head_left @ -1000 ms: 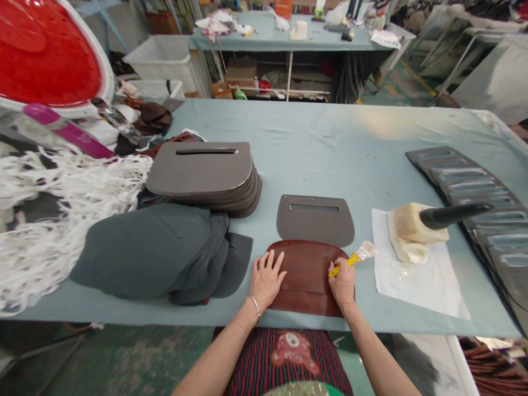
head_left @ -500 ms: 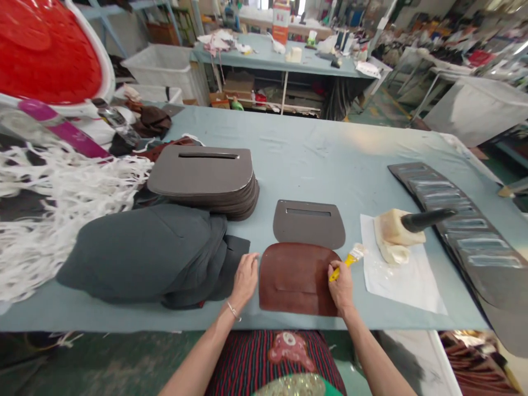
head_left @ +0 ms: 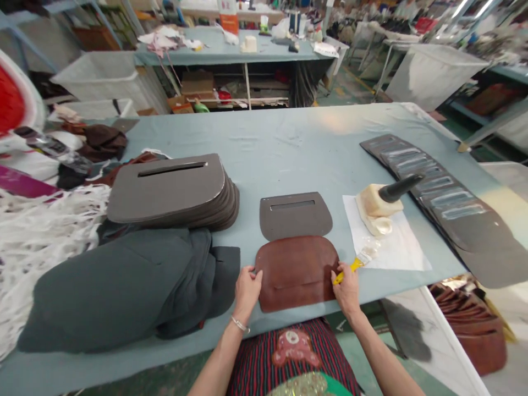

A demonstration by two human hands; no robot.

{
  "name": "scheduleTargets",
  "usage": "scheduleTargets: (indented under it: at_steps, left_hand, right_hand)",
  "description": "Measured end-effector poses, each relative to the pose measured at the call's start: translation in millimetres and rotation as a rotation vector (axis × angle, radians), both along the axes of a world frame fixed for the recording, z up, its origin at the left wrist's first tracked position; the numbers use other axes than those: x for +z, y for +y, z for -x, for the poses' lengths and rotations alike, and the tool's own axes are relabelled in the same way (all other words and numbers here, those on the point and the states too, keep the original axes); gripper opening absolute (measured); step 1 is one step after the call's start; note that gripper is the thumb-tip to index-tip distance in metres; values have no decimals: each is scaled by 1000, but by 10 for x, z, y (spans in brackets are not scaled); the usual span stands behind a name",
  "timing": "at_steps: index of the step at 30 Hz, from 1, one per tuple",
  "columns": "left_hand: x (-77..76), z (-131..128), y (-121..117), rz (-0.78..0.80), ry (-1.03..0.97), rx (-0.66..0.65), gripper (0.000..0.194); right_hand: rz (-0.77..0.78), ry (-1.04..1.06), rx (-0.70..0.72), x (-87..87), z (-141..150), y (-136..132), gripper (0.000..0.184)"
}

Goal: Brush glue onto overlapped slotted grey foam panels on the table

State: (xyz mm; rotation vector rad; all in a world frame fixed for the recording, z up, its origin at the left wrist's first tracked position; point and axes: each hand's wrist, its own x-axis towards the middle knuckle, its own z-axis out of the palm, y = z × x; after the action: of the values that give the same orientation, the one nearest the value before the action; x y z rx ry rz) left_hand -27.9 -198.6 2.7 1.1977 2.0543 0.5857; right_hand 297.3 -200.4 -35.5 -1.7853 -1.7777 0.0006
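Note:
A brown leather panel (head_left: 297, 269) with rounded corners and a crease lies in front of me. My left hand (head_left: 248, 289) pinches its left edge, thumb on top. My right hand (head_left: 346, 287) is closed around a yellow-handled brush (head_left: 353, 265) and rests at the panel's right edge; the bristles point away to the right. Just behind the brown panel, touching or slightly overlapped by it, is a grey panel (head_left: 295, 221) with a long slot. To the right, a cream glue-crusted container (head_left: 373, 201) with a black handle-like piece stands on a white sheet (head_left: 406, 250).
A thick stack of grey slotted panels (head_left: 169, 190) stands at left, behind a dark grey fabric pile (head_left: 115, 286). White netted strips (head_left: 49, 242) lie farther left. Overlapping grey pieces with shiny bands (head_left: 437, 187) run along the right. Brown pieces (head_left: 478, 324) sit lower right.
My view has swung to the right. My left hand has moved from beside the brown leather panel onto its left edge. My right hand still holds the brush.

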Motion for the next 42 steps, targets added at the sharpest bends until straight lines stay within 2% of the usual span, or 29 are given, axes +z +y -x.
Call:
scheduleTargets:
  at_steps: [2, 7, 18, 22, 25, 26, 28, 31, 33, 36, 39, 42]
  left_hand:
    - [-14, -24, 57, 15, -7, -24, 21]
    - [4, -55, 108, 27, -71, -23, 27]
    - [135, -76, 72, 51, -427, 44, 49]
    - [129, -29, 67, 31, -393, 48, 45]
    - [181, 49, 10, -55, -258, 55, 37]
    - [211, 72, -28, -101, -175, -2, 36]
    - [269, 93, -133, -188, 1, -241, 38]
    - [295, 59, -329, -229, 199, -681, 60]
    - [249, 13, -449, -227, 312, -841, 73]
    - [132, -44, -577, -275, 472, -917, 70]
    - [46, -89, -637, -388, 577, -916, 52]
    - [27, -128, -638, -464, 623, -884, 44]
  right_hand:
    - [0, -9, -14, -13, 0, 1, 10]
    - [21, -29, -41, -23, -8, -15, 9]
    - [46, -12, -80, -15, 8, -35, 6]
    - [48, -18, -84, -14, 10, -24, 6]
    - [47, -17, -84, 33, 2, -25, 7]
    - [41, -16, -78, 54, -4, -35, 7]
    - [34, -18, -57, 98, -19, -78, 8]
    - [70, -24, 37, 151, -33, -200, 12]
    - [131, -35, 150, 176, -33, -296, 15]
    - [214, -80, 291, 205, -38, -401, 22]
    - [255, -116, 346, 245, -67, -431, 26]
    - [283, -127, 389, 312, -101, -423, 29]
